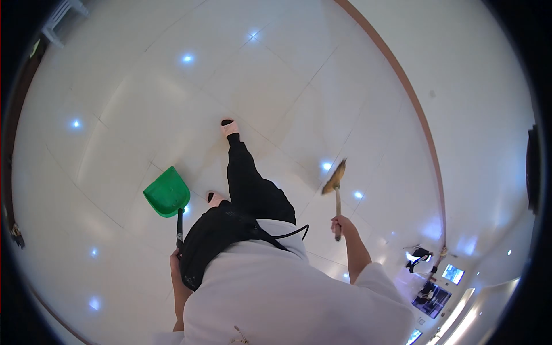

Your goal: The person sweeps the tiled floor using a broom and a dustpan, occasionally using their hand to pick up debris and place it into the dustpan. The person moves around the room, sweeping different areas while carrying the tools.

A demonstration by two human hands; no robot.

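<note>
A green dustpan (pixel 167 192) hangs out at my left side, its black handle running down to my left hand (pixel 176 263). That hand is closed around the handle's end, partly hidden by my black clothing. On the other side my right hand (pixel 340 225) grips the wooden handle of a short broom (pixel 335 177). The broom's tan bristles point away from me, over the pale tiled floor. Between the two tools are my legs in black trousers (pixel 249 171), one foot stepped out ahead in a light pink slipper (pixel 229 127).
Glossy floor tiles (pixel 299 75) reflect several ceiling lights. A brown baseboard (pixel 413 95) curves along the white wall at right. A white plastic stool or chair (pixel 60 20) stands at the far upper left. Lit screens (pixel 453 274) and dark objects show at lower right.
</note>
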